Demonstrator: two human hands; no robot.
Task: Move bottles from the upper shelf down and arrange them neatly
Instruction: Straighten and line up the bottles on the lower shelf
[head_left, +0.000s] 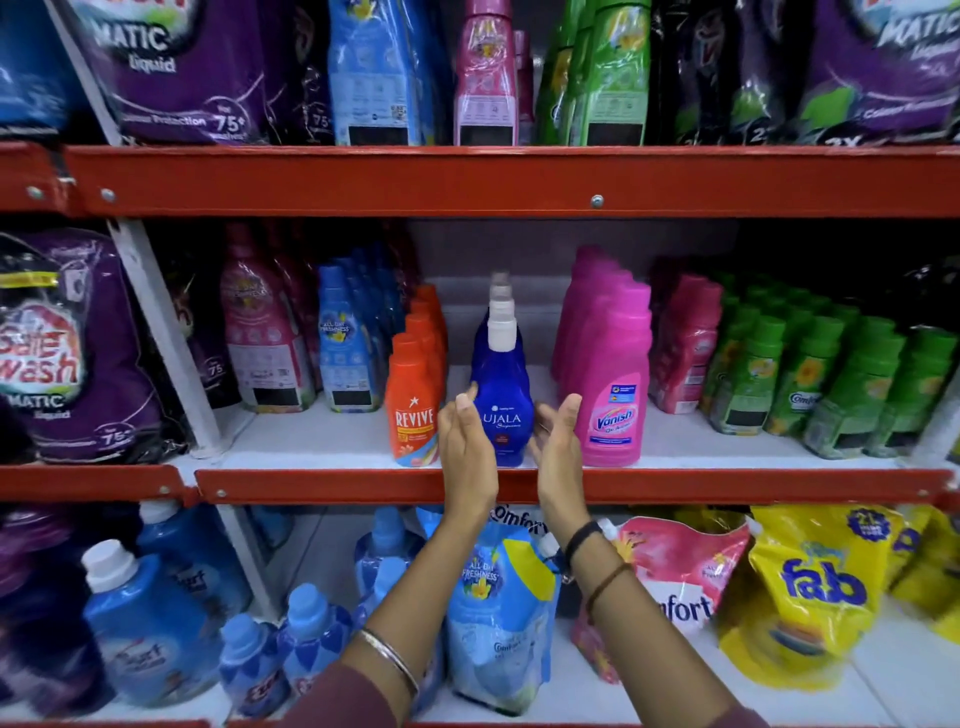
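A dark blue Ujala bottle (503, 395) with a white cap stands at the front of the middle shelf (311, 486), heading a row of like bottles behind it. My left hand (464, 447) is open just left of it, thumb near its side. My right hand (558, 447) is open just right of it, palm facing the bottle. Neither hand grips it. An orange Revive bottle (413, 415) stands to the left and a pink Vanish bottle (615, 395) to the right. On the upper shelf (467, 179) stand a blue pack (376, 73), a pink bottle (485, 78) and green bottles (602, 78).
Purple Safewash pouches (57, 353) sit at far left, green Comfort bottles (821, 374) at right of the middle shelf. Below lie blue bottles (145, 623), a blue Comfort pouch (498, 613) and yellow fab pouches (821, 592). A white upright (166, 343) divides the shelf bays.
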